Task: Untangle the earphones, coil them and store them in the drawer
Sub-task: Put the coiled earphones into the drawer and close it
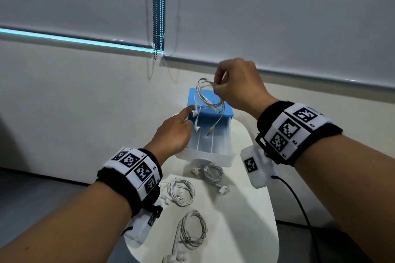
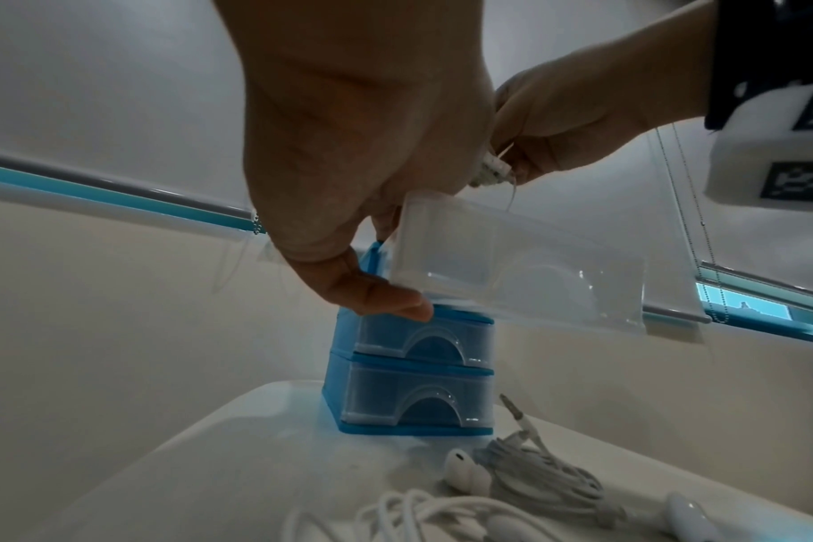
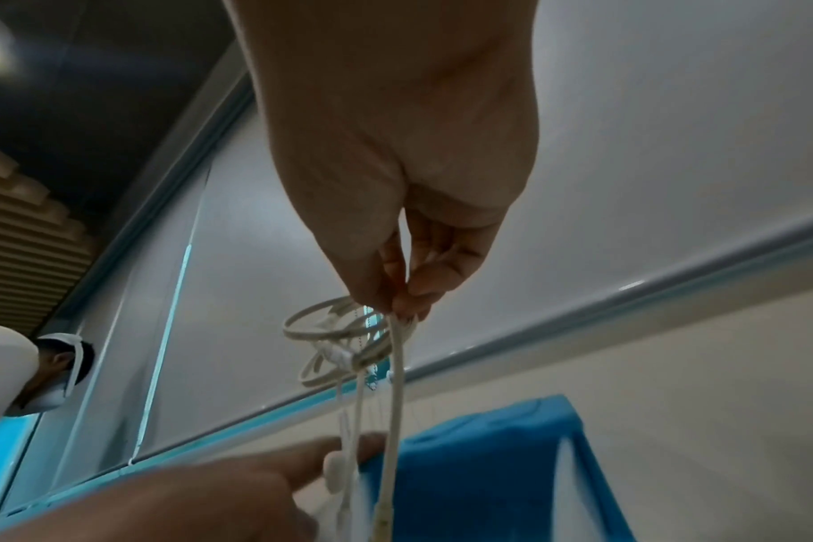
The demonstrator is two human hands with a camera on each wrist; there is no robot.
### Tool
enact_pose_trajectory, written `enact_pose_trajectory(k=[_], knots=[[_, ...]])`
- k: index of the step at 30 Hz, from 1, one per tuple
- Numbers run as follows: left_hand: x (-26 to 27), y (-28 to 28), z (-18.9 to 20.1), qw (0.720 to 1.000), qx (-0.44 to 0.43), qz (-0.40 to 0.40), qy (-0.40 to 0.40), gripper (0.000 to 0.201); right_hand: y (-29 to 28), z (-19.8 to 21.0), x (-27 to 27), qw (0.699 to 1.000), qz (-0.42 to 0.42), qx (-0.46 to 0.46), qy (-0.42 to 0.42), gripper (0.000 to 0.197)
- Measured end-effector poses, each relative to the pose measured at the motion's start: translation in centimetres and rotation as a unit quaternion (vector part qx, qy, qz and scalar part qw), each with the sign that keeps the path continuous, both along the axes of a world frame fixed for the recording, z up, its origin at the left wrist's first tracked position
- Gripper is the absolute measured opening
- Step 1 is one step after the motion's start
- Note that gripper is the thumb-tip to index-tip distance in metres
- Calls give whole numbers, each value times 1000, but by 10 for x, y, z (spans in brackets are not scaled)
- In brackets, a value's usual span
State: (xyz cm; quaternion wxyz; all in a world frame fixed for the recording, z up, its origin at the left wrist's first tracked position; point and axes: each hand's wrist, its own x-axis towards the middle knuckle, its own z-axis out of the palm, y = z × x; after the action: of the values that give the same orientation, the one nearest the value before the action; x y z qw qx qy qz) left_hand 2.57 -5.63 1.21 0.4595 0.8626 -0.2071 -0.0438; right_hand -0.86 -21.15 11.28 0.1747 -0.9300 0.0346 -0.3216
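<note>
The step in hand looks like storing: the right hand [image 1: 237,85] pinches a coiled set of earphones [image 1: 208,97] above the pulled-out top drawer [image 1: 208,145] of the blue drawer unit [image 2: 409,370], buds and plug dangling toward six o'clock into it. The left hand [image 1: 174,132], at nine o'clock of the drawer, steadies its side, forefinger outstretched beside a hanging bud, nothing gripped that I can see. Next, I judge, the coil must be lowered so the loose ends fold inside. Three more earphone sets [image 1: 210,172] lie on the worktop [image 1: 245,220] at six o'clock. Wristbands [image 1: 297,128] carry square markers; small codes like R2 and R3 are readable.
</note>
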Motion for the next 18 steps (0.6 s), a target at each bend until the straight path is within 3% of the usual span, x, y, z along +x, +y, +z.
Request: enact_pose_trajectory(k=[7,18], knots=[[-1,-2,1,1000,-7,5,5,59,-12,-42,-5,981,-36,6,191,18],[-3,-3,6,1000,-4,14,13,59,12,-55,-8,957,-117,-146,220,15]])
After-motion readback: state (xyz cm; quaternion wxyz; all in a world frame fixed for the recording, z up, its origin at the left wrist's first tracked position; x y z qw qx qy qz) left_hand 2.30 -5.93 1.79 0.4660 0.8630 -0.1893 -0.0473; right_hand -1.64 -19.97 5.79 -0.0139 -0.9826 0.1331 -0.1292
